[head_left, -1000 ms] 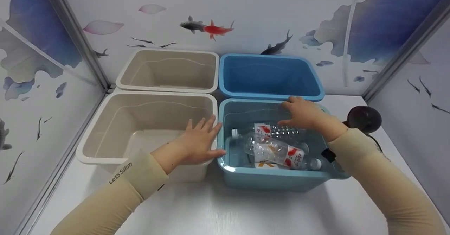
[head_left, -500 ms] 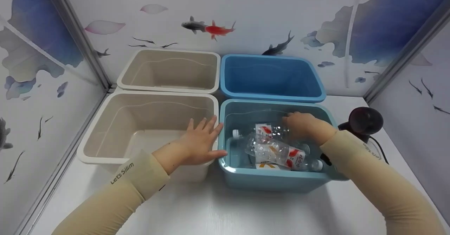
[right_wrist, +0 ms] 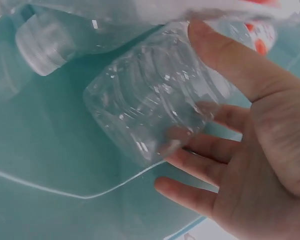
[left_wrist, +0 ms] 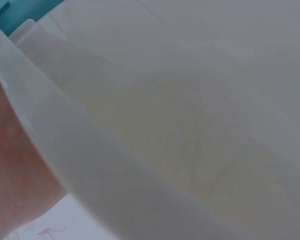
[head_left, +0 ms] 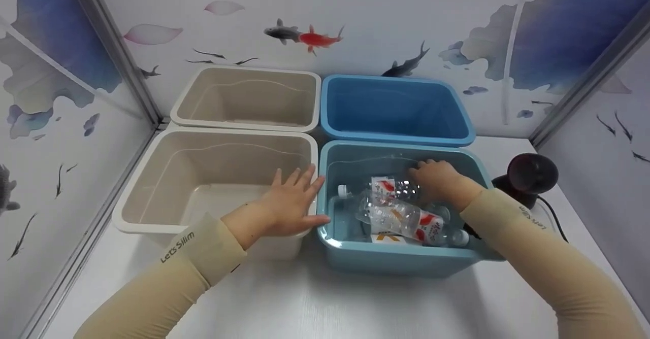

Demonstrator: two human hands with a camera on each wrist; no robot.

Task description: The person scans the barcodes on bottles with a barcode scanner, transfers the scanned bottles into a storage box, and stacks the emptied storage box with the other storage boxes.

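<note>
In the head view, my right hand (head_left: 439,180) reaches into the teal bin (head_left: 396,250) at the front right. It grips the ribbed base end of a clear plastic bottle (right_wrist: 145,90), thumb on one side and fingers on the other in the right wrist view. This bottle has a red and white label and a white cap pointing left. Another clear bottle (head_left: 401,219) lies slanted in front, with more bottles partly hidden under it. My left hand (head_left: 287,204) rests with spread fingers on the right rim of the front beige bin (head_left: 213,132).
Behind these stand a second beige bin (head_left: 249,70) and a blue bin (head_left: 396,138). A dark, round-headed device (head_left: 532,174) with a cable sits right of the teal bin. Printed walls enclose the white table (head_left: 325,303) at the back and sides.
My right hand has gone from above the teal bin's back rim down into it and taken hold of the bottle's base end. The left hand has stayed on the beige rim.
</note>
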